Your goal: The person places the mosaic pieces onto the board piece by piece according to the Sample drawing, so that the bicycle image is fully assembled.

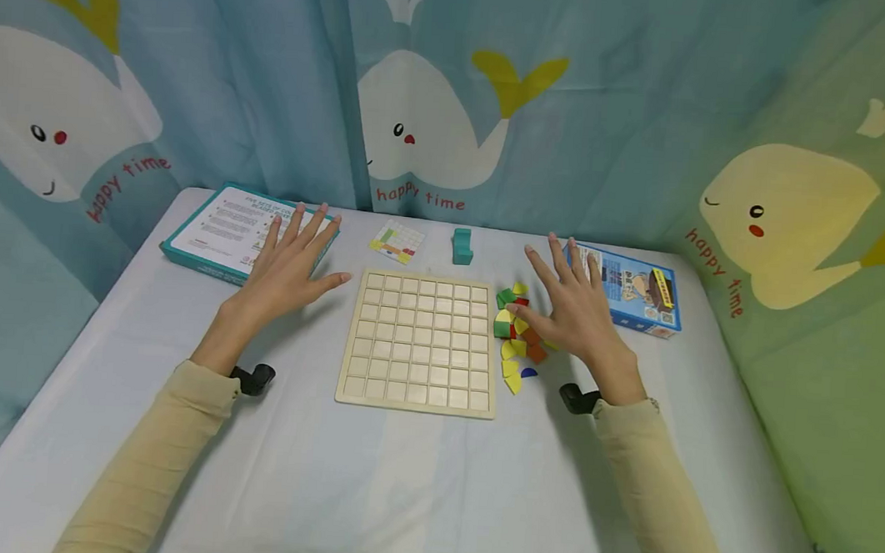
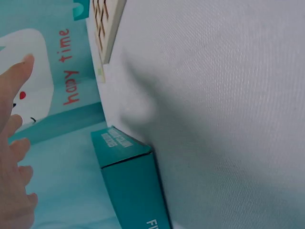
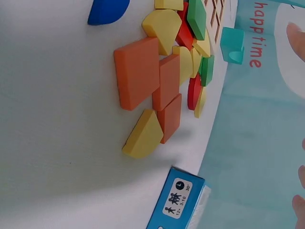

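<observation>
My left hand is held above the table with its fingers spread, between the teal box and the wooden grid board. Nothing is in it. Fingers spread too, my right hand hovers over the right side of a loose heap of coloured pieces, and it holds nothing. In the right wrist view that heap shows orange squares, yellow rounded pieces, red and green pieces and a blue piece. The board's square recesses hold no coloured pieces.
Behind the board lie a printed pattern card and a teal stepped block. A blue box stands at the right, beyond my right hand. Curtains printed with whales hang along the table's back and right side.
</observation>
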The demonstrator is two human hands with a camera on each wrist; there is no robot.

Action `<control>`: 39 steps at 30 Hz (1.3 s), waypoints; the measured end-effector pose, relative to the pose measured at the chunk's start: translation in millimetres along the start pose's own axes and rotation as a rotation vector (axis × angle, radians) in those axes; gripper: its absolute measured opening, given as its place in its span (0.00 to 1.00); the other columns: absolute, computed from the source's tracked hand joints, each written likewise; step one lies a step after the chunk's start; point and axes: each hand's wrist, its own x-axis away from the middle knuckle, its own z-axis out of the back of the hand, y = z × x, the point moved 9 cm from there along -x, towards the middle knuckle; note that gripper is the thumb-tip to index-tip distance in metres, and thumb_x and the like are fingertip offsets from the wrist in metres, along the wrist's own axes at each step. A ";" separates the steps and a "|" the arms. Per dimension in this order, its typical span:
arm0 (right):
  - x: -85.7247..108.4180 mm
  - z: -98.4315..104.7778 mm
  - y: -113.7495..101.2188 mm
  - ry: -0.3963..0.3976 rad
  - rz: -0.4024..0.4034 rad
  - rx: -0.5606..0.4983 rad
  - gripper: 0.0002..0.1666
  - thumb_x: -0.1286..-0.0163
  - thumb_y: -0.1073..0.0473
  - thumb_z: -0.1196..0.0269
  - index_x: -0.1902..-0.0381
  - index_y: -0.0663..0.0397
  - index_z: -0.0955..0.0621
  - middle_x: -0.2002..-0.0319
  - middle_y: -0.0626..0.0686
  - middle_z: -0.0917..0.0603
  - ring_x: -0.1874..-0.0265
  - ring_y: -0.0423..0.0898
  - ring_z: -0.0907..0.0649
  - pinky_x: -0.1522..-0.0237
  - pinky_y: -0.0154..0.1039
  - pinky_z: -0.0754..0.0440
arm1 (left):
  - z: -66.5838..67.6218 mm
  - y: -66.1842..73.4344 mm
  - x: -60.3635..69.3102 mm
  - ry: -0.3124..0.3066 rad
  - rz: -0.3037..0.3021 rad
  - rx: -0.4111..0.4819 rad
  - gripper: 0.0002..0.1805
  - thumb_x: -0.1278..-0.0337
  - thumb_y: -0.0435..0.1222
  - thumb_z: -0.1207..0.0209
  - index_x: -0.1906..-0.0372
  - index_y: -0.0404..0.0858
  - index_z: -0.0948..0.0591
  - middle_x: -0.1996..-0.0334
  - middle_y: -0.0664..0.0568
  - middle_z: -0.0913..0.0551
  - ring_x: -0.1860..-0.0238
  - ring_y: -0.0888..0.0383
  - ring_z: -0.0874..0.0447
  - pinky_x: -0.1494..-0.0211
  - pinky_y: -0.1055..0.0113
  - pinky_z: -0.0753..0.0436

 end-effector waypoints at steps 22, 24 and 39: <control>-0.1 -15.5 19.7 -0.088 -0.086 -0.229 0.40 0.28 0.56 0.34 0.23 0.61 0.34 0.20 0.65 0.42 0.20 0.68 0.46 0.22 0.71 0.49 | -44.4 31.4 6.9 -0.312 -0.131 0.164 0.58 0.36 0.56 0.35 0.16 0.37 0.56 0.16 0.39 0.59 0.16 0.38 0.68 0.15 0.41 0.58; -2.3 -21.0 24.4 -0.111 -0.110 -0.295 0.35 0.27 0.60 0.35 0.26 0.65 0.31 0.22 0.67 0.37 0.22 0.68 0.41 0.23 0.70 0.45 | -53.9 33.4 11.6 -0.380 -0.115 0.235 0.60 0.39 0.56 0.32 0.16 0.37 0.56 0.16 0.40 0.59 0.16 0.39 0.67 0.15 0.42 0.56; -31.6 -56.1 54.1 -0.254 -0.281 -0.447 0.20 0.27 0.65 0.37 0.39 0.67 0.19 0.44 0.66 0.15 0.47 0.61 0.16 0.39 0.57 0.17 | -80.5 28.2 22.3 -0.527 -0.058 0.283 0.69 0.52 0.57 0.25 0.17 0.32 0.55 0.16 0.38 0.61 0.16 0.38 0.66 0.16 0.40 0.57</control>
